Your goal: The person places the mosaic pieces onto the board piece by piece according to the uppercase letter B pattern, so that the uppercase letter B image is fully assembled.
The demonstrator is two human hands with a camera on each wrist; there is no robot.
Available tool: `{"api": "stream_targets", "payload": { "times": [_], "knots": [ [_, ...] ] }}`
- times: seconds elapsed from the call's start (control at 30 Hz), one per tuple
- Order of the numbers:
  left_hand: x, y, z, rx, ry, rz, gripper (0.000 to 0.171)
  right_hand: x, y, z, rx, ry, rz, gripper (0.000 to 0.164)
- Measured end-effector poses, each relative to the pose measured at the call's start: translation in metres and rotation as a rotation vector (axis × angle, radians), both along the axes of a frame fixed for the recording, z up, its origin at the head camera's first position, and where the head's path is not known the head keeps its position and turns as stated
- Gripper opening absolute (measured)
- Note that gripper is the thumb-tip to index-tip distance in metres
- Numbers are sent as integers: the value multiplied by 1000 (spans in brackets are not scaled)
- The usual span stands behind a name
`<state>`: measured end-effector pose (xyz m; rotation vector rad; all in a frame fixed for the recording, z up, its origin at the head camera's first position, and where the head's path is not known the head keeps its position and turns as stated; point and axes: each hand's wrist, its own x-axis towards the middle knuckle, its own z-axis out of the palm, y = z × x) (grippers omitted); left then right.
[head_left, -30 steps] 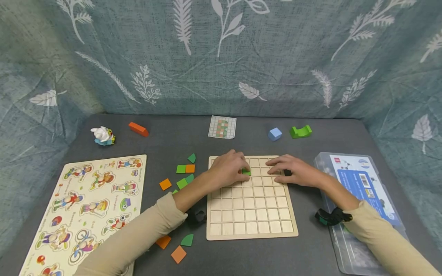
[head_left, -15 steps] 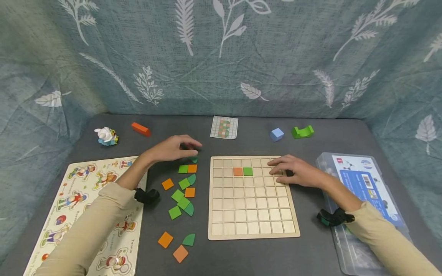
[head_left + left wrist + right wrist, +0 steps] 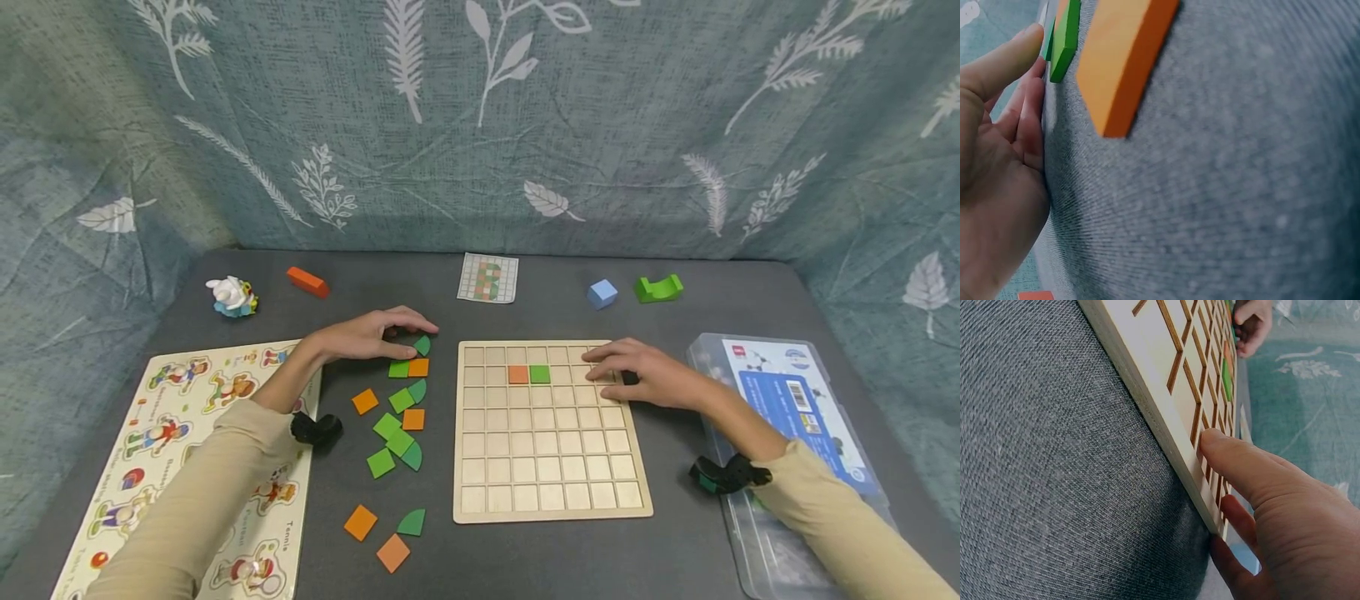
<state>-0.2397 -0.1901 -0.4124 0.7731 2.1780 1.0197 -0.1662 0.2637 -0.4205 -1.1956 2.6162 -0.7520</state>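
Observation:
My left hand is low over the tabletop, thumb and fingers extended on either side of a dark green quarter-circle tile. Whether a fingertip touches that tile I cannot tell. Just below the thumb lie a light green square tile and an orange square tile, side by side. My right hand rests with relaxed fingers on the right edge of a wooden grid board. Within the board's grid, a salmon square tile and a green square tile sit in adjacent cells.
Several loose tiles lie left of the board. A picture puzzle board is under the left forearm; a clear plastic case is under the right. At the back are a pattern card, blocks and a figurine.
The left hand has left the grid board and moved left to the quarter-circle tile, uncovering the salmon and green tiles in the grid. The right hand has stayed at the board's edge.

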Motion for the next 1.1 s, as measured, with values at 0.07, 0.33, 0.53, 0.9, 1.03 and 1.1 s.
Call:
{"api": "stream_targets", "payload": {
  "times": [0.07, 0.33, 0.53, 0.9, 1.03, 1.1],
  "knots": [
    [0, 0, 0, 0, -1, 2, 47, 0, 0, 1, 0, -1, 1, 29],
    [1, 1, -2, 9, 27, 4, 44, 1, 0, 2, 10, -11, -8, 29],
    [0, 4, -4, 9, 94, 2, 47, 1, 0, 1, -2, 17, 3, 28],
    [-2, 8, -4, 44, 141, -46, 32, 0, 1, 0, 2, -15, -6, 28],
    [0, 13, 1, 12, 226, -57, 27, 0, 0, -1, 5, -25, -5, 28],
    [1, 18, 2, -13, 293, -39, 26, 0, 0, -1, 4, -30, -5, 28]
  ]
}}
